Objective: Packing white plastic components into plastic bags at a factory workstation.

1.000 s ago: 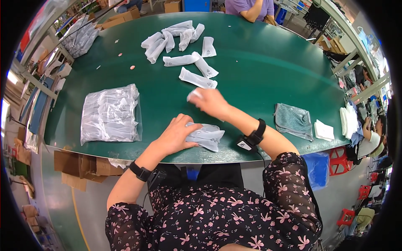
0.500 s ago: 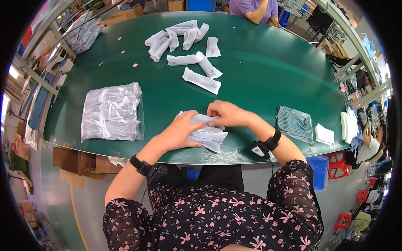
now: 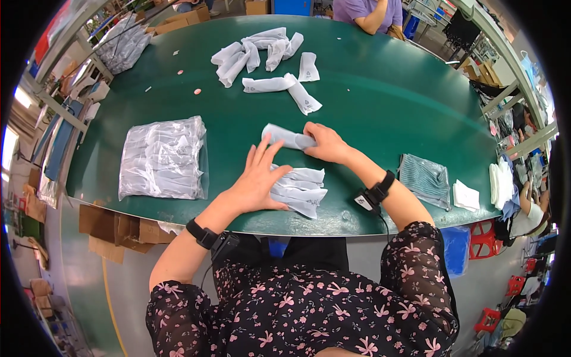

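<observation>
My right hand (image 3: 327,144) pinches the right end of a rolled white translucent packet (image 3: 287,138), lying crosswise just above the table's near middle. My left hand (image 3: 258,178) is open, its fingers spread. Its thumb side rests by the left end of a small row of similar white packets (image 3: 301,194), and its fingertips reach up near the held packet's left end. Farther away, a loose packet (image 3: 304,98) touches another packet (image 3: 264,85), with a short packet (image 3: 308,67) standing apart. A heap of packets (image 3: 253,50) lies behind them.
Left on the green table (image 3: 369,89) sits a clear bag full of white packets (image 3: 163,157). Toward the right lie a striped bagged item (image 3: 425,180) and folded white cloth (image 3: 466,196). A person in purple (image 3: 372,12) sits at the far edge. Cardboard boxes (image 3: 122,229) stand below, left.
The nearest loose packet has left its place and is now in my right hand, closer to me. My right hand has moved away from the row and slightly farther out; my left fingers have spread.
</observation>
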Demonstrator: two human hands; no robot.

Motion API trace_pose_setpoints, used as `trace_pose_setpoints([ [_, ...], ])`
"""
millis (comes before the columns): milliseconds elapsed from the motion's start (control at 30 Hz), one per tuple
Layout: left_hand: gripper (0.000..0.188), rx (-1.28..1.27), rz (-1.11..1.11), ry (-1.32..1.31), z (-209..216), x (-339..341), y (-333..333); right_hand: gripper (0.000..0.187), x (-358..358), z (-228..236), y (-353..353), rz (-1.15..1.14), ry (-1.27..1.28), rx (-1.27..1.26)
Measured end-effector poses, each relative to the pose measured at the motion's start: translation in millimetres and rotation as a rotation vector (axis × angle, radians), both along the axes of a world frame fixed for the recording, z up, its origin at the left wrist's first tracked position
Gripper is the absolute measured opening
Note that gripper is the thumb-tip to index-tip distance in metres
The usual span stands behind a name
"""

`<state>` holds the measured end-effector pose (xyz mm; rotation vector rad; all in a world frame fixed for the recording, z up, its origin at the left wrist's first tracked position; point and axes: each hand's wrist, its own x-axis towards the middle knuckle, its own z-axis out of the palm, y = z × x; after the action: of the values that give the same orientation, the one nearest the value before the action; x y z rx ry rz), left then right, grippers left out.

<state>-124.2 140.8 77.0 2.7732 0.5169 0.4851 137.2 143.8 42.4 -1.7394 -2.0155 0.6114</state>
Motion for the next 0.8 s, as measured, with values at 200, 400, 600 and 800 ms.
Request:
trace_pose_setpoints([
  [200, 0.081, -0.027, 0.022, 0.032, -1.7, 7.7, 14.4, 0.039, 1.6, 15.2, -29.6, 0.098, -0.012, -0.165],
  [400, 0.083, -0.431, -0.081, 0.041, -24.3, 5.9, 25.4, 0.072, -10.4, 23.2, -47.5, 0.175, 0.363, -0.186],
  [600, 0.086, -0.330, 0.017, -0.205, -54.0, 15.4, 8.4, 0.102, -44.3, 16.8, -90.4, 0.187, -0.078, 0.113],
  [800, 0.059, -0.544, 0.404, -0.515, -52.1, 20.9, 16.4, 0.107, -49.0, 18.8, -87.5, 0.168, -0.168, 0.118],
])
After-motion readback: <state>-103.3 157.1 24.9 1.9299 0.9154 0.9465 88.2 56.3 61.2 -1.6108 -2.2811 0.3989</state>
